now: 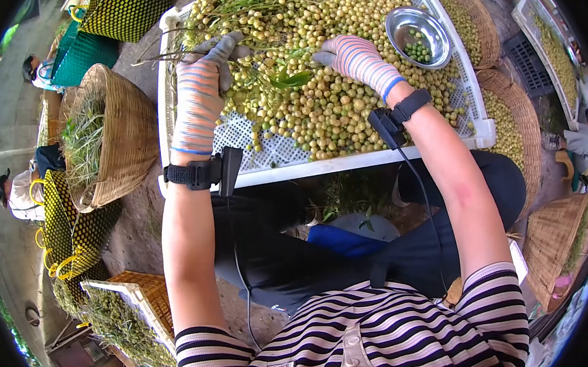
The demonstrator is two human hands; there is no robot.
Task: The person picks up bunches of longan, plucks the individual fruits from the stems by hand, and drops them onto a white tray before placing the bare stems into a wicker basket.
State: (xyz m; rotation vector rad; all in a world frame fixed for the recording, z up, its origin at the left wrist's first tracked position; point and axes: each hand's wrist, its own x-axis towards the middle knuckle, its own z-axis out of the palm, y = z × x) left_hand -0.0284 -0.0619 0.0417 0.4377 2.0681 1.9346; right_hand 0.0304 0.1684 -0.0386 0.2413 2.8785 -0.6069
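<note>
A white perforated tray (293, 166) holds small round yellow-tan fruits (343, 108), many loose and others on stems. At the tray's left side my left hand (205, 65), in a striped glove with grey fingers, is closed around a bunch of thin fruit stems (162, 56). A leafy sprig (290, 80) with green leaves hangs from that bunch toward the middle. My right hand (357, 60), gloved the same way, is over the fruit right of the sprig. Its fingertips are pinched together; what they hold, if anything, is hidden.
A metal bowl (420, 37) with several green fruits sits at the tray's right. Woven baskets of fruit (508, 124) stand beyond it. A tall basket (124, 141) with cut stems is on the left, near yellow-black bags (61, 220). Other people are at far left and right.
</note>
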